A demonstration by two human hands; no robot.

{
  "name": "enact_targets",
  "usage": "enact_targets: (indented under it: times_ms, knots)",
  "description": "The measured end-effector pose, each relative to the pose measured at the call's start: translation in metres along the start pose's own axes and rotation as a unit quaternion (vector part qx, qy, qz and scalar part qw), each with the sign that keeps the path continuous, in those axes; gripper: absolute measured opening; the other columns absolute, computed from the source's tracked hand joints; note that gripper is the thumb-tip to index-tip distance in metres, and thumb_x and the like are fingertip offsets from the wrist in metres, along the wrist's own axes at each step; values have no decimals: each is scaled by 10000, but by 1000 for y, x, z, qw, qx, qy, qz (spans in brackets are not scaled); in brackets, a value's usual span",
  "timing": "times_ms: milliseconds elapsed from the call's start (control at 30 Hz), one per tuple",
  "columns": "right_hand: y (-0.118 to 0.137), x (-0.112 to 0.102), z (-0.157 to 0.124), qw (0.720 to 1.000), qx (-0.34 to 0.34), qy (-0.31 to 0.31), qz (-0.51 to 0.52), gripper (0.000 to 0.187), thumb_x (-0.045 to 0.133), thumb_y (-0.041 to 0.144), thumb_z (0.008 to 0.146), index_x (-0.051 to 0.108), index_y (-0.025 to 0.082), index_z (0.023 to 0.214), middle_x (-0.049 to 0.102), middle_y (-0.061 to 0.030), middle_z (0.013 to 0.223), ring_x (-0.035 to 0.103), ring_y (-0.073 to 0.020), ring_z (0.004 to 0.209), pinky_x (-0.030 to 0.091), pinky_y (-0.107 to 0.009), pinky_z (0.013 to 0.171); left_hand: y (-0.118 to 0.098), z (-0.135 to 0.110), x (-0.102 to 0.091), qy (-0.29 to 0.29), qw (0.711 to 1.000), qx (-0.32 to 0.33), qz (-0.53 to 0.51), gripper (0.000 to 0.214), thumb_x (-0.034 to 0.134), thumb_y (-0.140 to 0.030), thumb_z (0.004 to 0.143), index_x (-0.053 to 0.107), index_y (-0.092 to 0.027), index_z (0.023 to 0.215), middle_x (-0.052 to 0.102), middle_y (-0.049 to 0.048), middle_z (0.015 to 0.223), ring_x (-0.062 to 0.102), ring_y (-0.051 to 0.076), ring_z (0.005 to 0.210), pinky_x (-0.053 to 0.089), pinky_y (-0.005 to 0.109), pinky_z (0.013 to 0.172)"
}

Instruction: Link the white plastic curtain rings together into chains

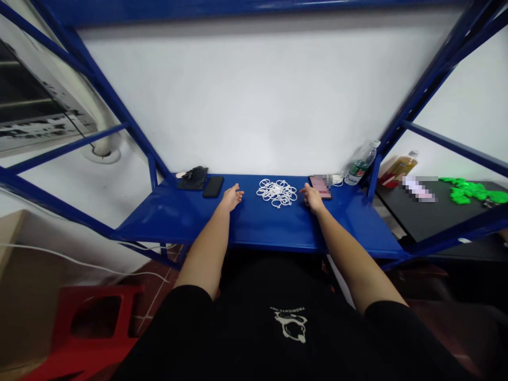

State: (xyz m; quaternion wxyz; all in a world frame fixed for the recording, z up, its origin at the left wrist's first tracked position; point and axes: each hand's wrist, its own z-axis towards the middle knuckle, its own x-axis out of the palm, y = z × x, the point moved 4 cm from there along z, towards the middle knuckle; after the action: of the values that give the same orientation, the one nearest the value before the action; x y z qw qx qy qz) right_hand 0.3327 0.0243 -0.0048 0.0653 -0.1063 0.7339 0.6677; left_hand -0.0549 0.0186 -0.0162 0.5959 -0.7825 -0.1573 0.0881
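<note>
A loose pile of thin white plastic loops (277,192), like looped cable ties, lies on the blue metal shelf (273,227). To its left, my left hand (233,198) rests on the shelf, palm turned inward, with its fingers loosely bent, apart and empty. My right hand (313,198) is on the other side of the pile, its fingers slightly curled and apart, with nothing visible in them. Neither hand touches the loops. Beside my left hand lies a black phone (213,187); a phone with a lit pinkish screen (319,186) lies just behind my right hand.
At the back left sits a crumpled black pouch (193,178). A white cable (337,180) and a clear water bottle (361,164) stand at the back right. Blue frame posts flank the shelf. Right of it, a dark table (420,211) holds bright green pieces (470,191). A red stool (95,323) is lower left.
</note>
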Motion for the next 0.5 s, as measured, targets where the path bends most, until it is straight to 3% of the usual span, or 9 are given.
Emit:
enact_targets:
  times_ms: [100, 200, 267, 367, 500]
  knots:
    - [-5, -7, -12, 997, 13, 9, 75, 493, 574, 709, 941, 556, 217, 939, 328, 93, 588, 241, -79, 431, 170, -219, 406, 0, -6, -17, 80, 995, -55, -33, 362, 507, -500, 1062, 587, -148, 1096, 750, 138, 921, 663, 136, 624, 610, 293, 659]
    - [-8, -8, -20, 994, 46, 73, 71, 418, 669, 617, 934, 581, 208, 933, 338, 96, 563, 235, -69, 406, 143, -203, 377, 3, -14, -25, 208, 965, -135, -84, 466, 471, -574, 1063, 601, -135, 1150, 764, 164, 992, 716, 169, 687, 650, 366, 757]
    - [-8, -7, -20, 988, 89, 118, 44, 393, 661, 578, 959, 608, 191, 918, 363, 87, 538, 235, -68, 383, 129, -202, 359, 5, -16, -26, 259, 948, -177, -58, 511, 464, -605, 1054, 624, -127, 1135, 768, 171, 964, 733, 204, 696, 657, 401, 746]
    - [-6, -2, -14, 967, 174, 180, -37, 470, 532, 599, 1032, 629, 172, 863, 427, 56, 493, 243, -72, 348, 171, -212, 341, 5, -14, -23, 281, 932, -226, 49, 519, 511, -627, 1022, 656, -131, 1069, 771, 180, 905, 743, 247, 685, 633, 372, 615]
    - [0, 0, -3, 939, 242, 197, -146, 607, 412, 670, 1054, 657, 163, 825, 665, -69, 587, 355, -87, 346, 359, -250, 389, 1, -6, -15, 240, 917, -227, 222, 495, 695, -652, 904, 675, -163, 982, 777, 180, 875, 731, 247, 610, 542, 293, 470]
